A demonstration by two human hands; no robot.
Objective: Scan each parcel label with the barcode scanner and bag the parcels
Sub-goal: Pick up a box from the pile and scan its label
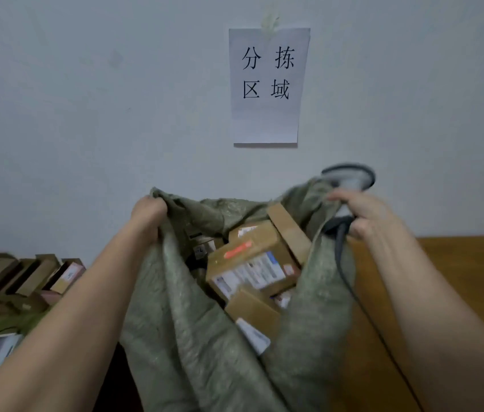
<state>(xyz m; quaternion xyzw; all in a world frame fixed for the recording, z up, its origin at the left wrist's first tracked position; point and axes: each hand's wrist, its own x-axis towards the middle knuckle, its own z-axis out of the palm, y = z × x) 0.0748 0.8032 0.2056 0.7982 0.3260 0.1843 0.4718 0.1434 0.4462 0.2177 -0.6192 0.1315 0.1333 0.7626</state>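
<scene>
- At centre frame, the left hand [148, 214] grips the green sack [181, 322] rim; the right hand [359, 214] clamps the opposite rim plus the barcode scanner [350, 178].
- Parcels [252, 269] fill the sack; if either rim slips, they could spill onto the surface [466, 263].
- Scanner cable [344, 272] trails beside the cloth and may snag.

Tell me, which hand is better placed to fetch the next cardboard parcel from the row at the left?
Probably the left hand: it grips only the green woven sack and is nearer the row of cardboard parcels. The right hand holds the grey barcode scanner too.
</scene>
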